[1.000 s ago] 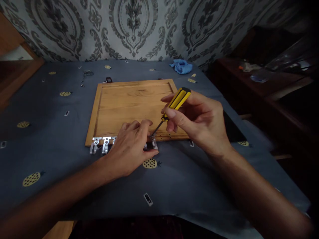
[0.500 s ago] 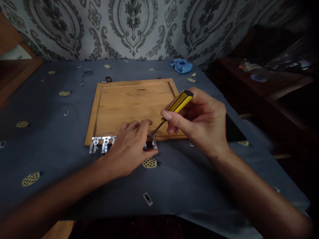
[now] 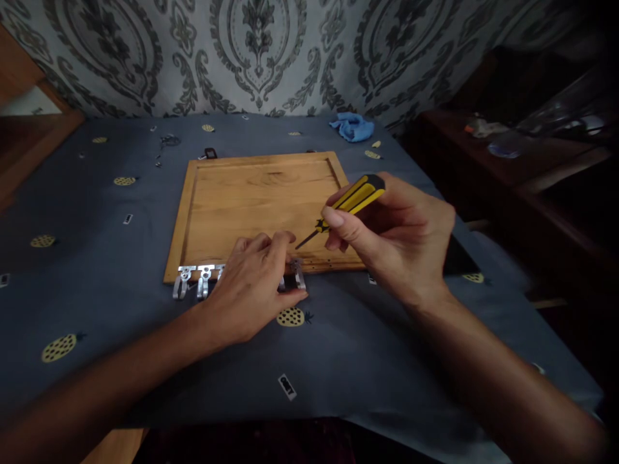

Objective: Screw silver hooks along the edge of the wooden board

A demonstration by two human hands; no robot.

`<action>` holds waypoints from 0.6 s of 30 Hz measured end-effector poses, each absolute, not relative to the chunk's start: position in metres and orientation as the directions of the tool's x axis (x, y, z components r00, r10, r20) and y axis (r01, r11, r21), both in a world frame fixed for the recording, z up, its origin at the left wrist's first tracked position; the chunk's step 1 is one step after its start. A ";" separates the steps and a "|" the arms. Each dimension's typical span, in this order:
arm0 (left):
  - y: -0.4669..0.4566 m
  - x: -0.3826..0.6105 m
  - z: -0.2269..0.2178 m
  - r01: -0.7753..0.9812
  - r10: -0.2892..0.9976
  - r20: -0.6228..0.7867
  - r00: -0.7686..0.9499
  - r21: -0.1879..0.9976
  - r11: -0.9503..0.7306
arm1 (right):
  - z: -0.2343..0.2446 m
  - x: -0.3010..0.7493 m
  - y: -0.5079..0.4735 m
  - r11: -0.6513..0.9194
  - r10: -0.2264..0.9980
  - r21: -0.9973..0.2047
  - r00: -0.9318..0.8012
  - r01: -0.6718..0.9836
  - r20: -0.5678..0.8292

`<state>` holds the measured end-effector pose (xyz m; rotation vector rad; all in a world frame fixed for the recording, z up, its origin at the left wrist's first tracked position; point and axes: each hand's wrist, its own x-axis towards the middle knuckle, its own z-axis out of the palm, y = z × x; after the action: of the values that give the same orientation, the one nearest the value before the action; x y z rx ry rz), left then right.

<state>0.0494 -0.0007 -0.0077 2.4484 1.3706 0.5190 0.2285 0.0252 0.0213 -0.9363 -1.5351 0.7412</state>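
A wooden board (image 3: 251, 200) with a raised rim lies flat on the cloth-covered table. Silvery metal hooks (image 3: 205, 278) line its near edge. My left hand (image 3: 246, 283) curls over that edge, fingers on the wood and thumb below, around a metal hook (image 3: 298, 276) at the right end of the row; the palm hides part of the row. In my right hand (image 3: 401, 235) is a yellow and black screwdriver (image 3: 355, 196), slanting down to the left. Its tip hovers just above the hook, apart from it. Small dark holes show in the rim to the right.
Dark blue cloth (image 3: 193, 380) with pineapple prints covers the table. A crumpled blue cloth (image 3: 354, 127) lies at the back right. Small metal pieces (image 3: 169, 140) are at the back left. Beyond the right edge stands a dark wooden piece of furniture (image 3: 527, 161) with items on it.
The screwdriver tip has lifted off the hook, and my right hand has shifted slightly up and to the right. My left hand has stayed in place.
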 end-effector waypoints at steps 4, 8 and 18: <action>0.000 0.050 -0.008 0.760 0.865 0.158 0.476 0.421 -0.495 | 0.028 0.226 0.023 0.497 0.866 -0.861 0.002 0.111 0.500; 0.000 0.050 -0.009 0.764 0.865 0.156 0.477 0.412 -0.496 | 0.028 0.227 0.022 0.477 0.879 -0.869 -0.042 0.134 0.476; -0.001 0.050 -0.008 0.771 0.870 0.148 0.470 0.411 -0.486 | 0.017 0.229 0.025 0.478 0.878 -0.854 -0.088 0.204 0.471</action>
<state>0.0496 -0.0007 -0.0075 2.4345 1.3999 0.4925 0.2295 0.0250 0.0168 -0.9618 -1.5887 0.7402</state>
